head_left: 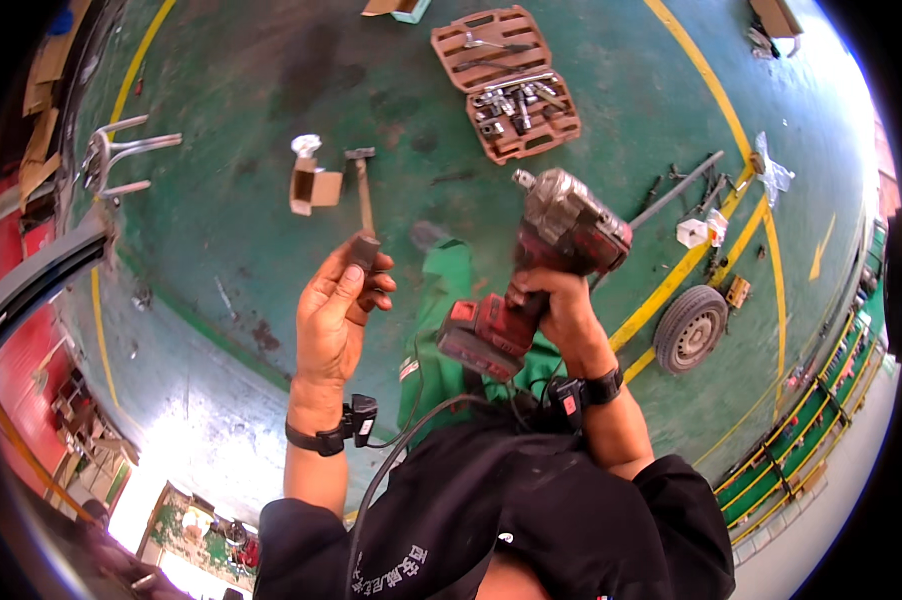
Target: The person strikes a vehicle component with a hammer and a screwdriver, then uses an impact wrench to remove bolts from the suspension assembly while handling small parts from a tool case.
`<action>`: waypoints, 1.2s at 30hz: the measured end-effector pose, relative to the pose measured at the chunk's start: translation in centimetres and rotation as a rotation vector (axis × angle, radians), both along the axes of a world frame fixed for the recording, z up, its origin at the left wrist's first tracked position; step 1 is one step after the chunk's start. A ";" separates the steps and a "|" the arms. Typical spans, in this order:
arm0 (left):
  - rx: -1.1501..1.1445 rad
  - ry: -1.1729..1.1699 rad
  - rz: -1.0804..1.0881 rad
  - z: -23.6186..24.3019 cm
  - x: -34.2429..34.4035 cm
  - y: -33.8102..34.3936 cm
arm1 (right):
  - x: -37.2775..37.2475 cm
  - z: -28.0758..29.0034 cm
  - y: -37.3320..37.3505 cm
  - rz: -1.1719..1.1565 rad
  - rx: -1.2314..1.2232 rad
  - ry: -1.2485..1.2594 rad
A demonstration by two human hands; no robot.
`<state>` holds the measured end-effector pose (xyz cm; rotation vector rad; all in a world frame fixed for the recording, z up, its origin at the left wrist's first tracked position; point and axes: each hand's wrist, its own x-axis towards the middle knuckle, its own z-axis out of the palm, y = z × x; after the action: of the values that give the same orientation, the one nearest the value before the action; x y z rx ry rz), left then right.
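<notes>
My left hand (333, 322), raised at centre-left, grips a small dark cylindrical piece, apparently a socket (364, 252), between thumb and fingers. My right hand (561, 310) is closed round the handle of a red and black cordless impact wrench (571, 225). Its bare square drive points up and to the left, and its battery (476, 337) hangs toward my left. Beyond my left hand a wooden-handled hammer (361, 160) lies on the floor beside an open small cardboard box (316, 187). Above the wrench is an open brown socket case (519, 115) full of metal tools.
A loose wheel (689, 330) lies right on the green floor (221, 240), near long bars (671, 192), small parts and yellow lines. A metal frame (116, 152) sits far left beside a dark rail (46, 265). Yellow-railed racks (791, 440) line the lower right.
</notes>
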<state>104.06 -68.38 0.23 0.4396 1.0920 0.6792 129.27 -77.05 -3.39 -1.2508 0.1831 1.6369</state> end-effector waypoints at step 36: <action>0.162 1.014 -0.696 -71.6 28.8 6.1 | 20.0 -45.1 4.7 -0.044 -0.457 0.076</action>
<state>132.89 -62.32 -71.36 1.3129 1.6840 -0.1375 149.29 -72.33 -48.52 -1.5090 0.6567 1.6583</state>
